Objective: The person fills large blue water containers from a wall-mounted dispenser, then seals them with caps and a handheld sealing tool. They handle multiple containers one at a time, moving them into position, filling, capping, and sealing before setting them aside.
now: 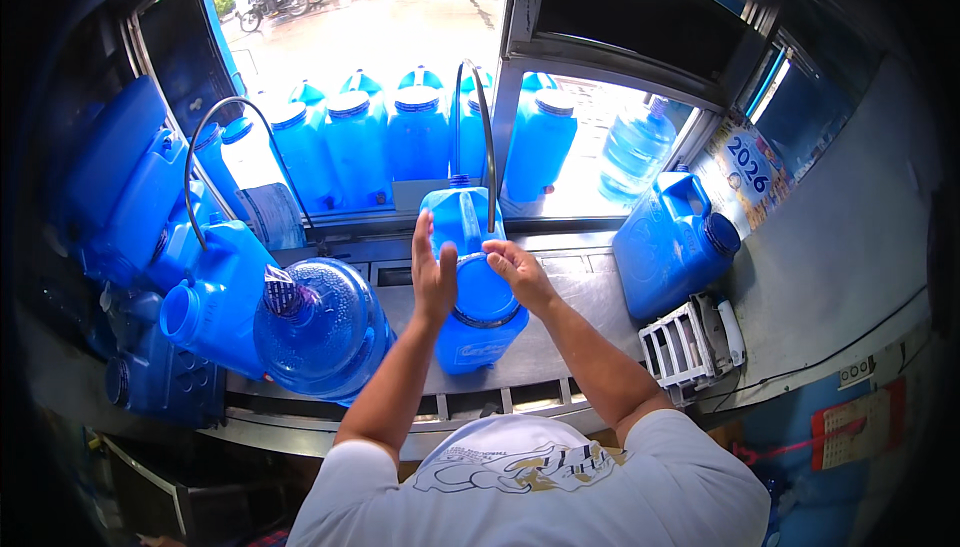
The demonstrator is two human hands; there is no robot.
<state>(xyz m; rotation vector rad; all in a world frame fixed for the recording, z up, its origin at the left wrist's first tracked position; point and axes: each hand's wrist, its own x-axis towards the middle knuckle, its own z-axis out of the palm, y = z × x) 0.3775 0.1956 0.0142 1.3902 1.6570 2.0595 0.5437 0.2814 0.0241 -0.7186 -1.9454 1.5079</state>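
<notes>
A blue water jug stands on the metal counter in front of me, its wide round lid facing me and its handle to the back. My left hand is upright at the left of the lid, fingers stretched out and nothing visible in it. At the lid's upper right edge is my right hand, its fingers bent together; whatever lies between them is too small to make out. A curved metal filling tube arches down behind my hands to the jug's handle area.
Left, a round clear-blue water bottle stands beside an uncapped blue jug under another curved tube. Several blue jugs line the window ledge. Right are a capped blue jug and a white slatted rack.
</notes>
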